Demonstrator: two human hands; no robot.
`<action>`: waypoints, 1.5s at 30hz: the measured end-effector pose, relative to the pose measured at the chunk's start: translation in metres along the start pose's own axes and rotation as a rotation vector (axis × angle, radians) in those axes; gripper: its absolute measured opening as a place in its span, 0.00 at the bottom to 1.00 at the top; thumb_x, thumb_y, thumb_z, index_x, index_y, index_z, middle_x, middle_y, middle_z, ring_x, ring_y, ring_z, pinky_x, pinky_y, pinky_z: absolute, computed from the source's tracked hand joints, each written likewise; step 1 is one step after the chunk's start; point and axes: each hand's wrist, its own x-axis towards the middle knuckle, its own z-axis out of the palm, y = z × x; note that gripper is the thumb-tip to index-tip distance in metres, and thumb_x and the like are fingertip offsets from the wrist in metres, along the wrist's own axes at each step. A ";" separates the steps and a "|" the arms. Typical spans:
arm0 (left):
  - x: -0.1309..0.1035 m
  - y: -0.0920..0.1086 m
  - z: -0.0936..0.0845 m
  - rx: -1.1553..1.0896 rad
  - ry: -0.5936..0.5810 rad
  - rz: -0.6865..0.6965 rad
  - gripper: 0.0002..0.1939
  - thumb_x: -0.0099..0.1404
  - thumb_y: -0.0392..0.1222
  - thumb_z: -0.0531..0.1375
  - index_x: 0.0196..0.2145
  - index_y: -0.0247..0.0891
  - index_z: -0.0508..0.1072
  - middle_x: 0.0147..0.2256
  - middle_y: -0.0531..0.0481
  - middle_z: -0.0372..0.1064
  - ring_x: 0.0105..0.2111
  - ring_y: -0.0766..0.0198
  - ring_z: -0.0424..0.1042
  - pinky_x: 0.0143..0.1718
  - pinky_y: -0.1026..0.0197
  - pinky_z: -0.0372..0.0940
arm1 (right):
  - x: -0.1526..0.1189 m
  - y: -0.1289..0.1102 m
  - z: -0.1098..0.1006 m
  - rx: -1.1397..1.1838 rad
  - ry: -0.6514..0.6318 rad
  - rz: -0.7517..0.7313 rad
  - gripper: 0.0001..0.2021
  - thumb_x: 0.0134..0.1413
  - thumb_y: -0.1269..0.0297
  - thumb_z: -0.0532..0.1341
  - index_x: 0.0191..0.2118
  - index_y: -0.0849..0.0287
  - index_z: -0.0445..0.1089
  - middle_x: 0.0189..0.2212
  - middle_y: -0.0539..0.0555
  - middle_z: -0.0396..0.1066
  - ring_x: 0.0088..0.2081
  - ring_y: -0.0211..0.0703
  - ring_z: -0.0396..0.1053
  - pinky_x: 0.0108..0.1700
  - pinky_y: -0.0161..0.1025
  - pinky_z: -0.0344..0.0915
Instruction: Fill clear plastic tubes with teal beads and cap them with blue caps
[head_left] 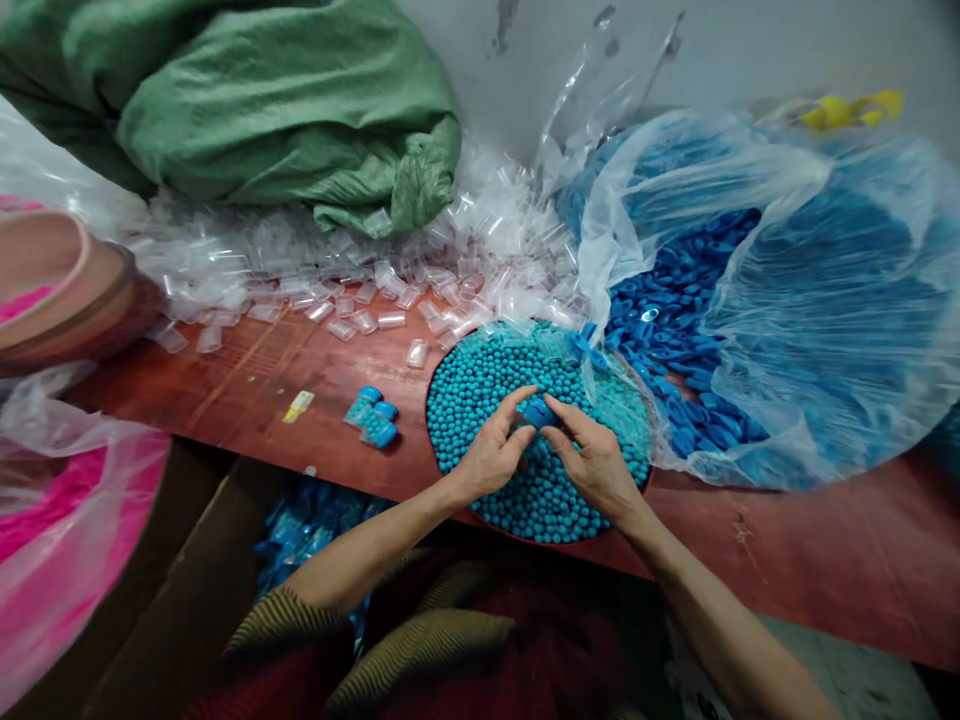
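Blue piece (pixel 537 412), just right of the frame's centre, sits between our two hands. Across the frame runs our long bench (pixel 825 560), reddish, flat and scuffed. At the right, a thin, crinkled, translucent bag (pixel 832 330) gapes over a heap of glossy, curved blue plastic parts (pixel 675 300). At the upper left bulges a green sack (pixel 292 110), its fabric deeply folded. Clear, hard-looking short tubes (pixel 502 240) spill below and beside it. Near the middle, a round dish (pixel 559 542) is filled with smooth teal beads (pixel 480 400). Over them, our left hand (pixel 491 450) and right hand (pixel 592 455) both pinch the blue piece between thumb and fingers. Left of the dish lie small clear containers with blue ends (pixel 373 417). Our blue piece looks smooth and rounded; fingertips cover much of its outline.
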 end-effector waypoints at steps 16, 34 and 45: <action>-0.009 -0.005 0.010 -0.126 0.118 -0.082 0.13 0.61 0.40 0.54 0.44 0.37 0.62 0.24 0.57 0.58 0.23 0.71 0.58 0.28 0.67 0.56 | -0.019 -0.001 0.038 -0.464 0.088 -0.250 0.36 0.48 0.49 0.60 0.57 0.67 0.51 0.37 0.64 0.67 0.33 0.54 0.70 0.27 0.46 0.69; -0.050 -0.008 -0.121 0.793 0.528 -0.074 0.20 0.63 0.46 0.52 0.51 0.37 0.64 0.35 0.48 0.69 0.34 0.59 0.68 0.38 0.57 0.64 | 0.007 0.021 -0.010 -0.347 0.004 -0.078 0.14 0.59 0.60 0.54 0.46 0.59 0.70 0.38 0.57 0.75 0.39 0.47 0.73 0.42 0.43 0.69; 0.020 -0.015 -0.052 1.053 0.254 0.175 0.14 0.65 0.37 0.52 0.47 0.37 0.70 0.40 0.44 0.69 0.42 0.57 0.67 0.47 0.56 0.62 | 0.082 0.081 -0.053 -0.836 0.052 -0.006 0.20 0.55 0.67 0.53 0.53 0.64 0.65 0.46 0.63 0.70 0.46 0.53 0.67 0.45 0.44 0.64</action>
